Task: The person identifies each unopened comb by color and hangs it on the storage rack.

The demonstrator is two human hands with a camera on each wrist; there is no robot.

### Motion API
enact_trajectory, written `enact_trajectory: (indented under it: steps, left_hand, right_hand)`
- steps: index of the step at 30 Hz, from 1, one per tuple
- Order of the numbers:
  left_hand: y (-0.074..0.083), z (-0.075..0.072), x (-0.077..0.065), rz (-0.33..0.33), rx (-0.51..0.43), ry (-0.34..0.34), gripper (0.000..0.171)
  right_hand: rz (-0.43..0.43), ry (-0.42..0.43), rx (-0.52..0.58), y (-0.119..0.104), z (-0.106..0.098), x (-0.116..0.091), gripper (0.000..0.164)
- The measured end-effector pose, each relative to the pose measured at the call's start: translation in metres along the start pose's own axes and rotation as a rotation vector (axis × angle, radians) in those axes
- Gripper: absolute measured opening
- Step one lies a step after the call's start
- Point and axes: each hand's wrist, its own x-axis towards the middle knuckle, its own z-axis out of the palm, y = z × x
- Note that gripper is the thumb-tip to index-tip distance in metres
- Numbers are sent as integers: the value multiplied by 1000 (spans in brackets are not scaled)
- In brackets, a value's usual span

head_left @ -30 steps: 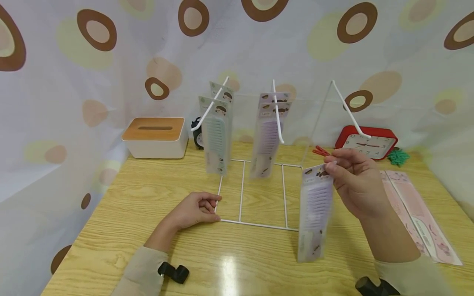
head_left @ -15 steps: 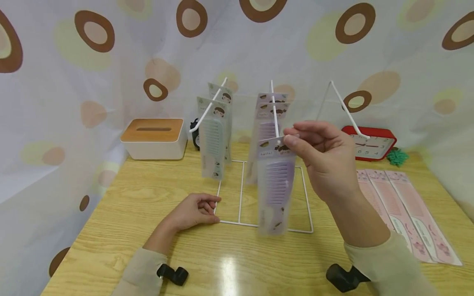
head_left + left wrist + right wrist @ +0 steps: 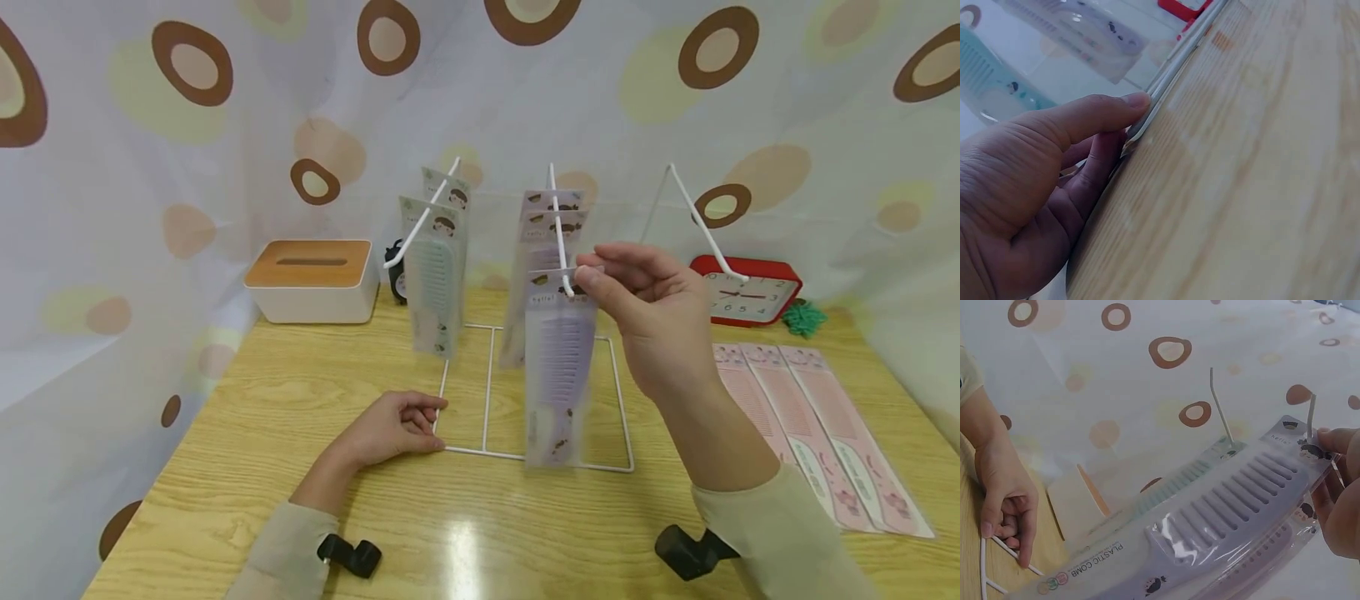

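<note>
My right hand pinches the top right corner of a packaged purple comb between thumb and fingers. The bent tip of the white display rack's middle hook shows in front of that card, seemingly through its hole. Behind, two more purple comb packs hang on the same hook. Green comb packs hang from the left hook. Low on the left, my left hand holds the front left corner of the rack's wire base; the left wrist view shows its thumb on the wire.
The right hook carries nothing. Several pink comb packs lie on the table at the right. Behind stand a tissue box, a small black clock, a red clock and a green tangled object.
My right hand has carried the purple comb pack leftward and up from beside the rack to the middle hook, whose tip now shows before the card. My left hand has stayed put.
</note>
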Motion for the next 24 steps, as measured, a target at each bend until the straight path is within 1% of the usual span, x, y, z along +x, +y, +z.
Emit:
enact_trajectory:
  steps: [2, 4, 10, 16, 18, 22, 24]
  left_hand:
    - [-1, 0, 0, -2, 3, 2, 60]
    - [-2, 1, -1, -3, 1, 2, 60]
    - [-1, 2, 1, 9, -5, -7, 60]
    - [2, 2, 2, 20, 1, -2, 59]
    - [2, 2, 3, 22, 5, -3, 59]
    - [-1, 1, 2, 22, 12, -5, 60]
    - [-2, 1, 2, 21, 12, -5, 60]
  right_hand:
    - [31, 35, -30, 3, -1, 5, 28]
    - [54, 39, -27, 6, -2, 10, 27]
    - [47, 38, 15, 12, -7, 21, 27]
    - [31, 14, 25, 14, -12, 23, 28]
    - [38, 6, 20, 14, -14, 23, 28]
    - [69, -16, -15, 15, -18, 22, 28]
    - [77, -29, -49, 17, -22, 21, 28]
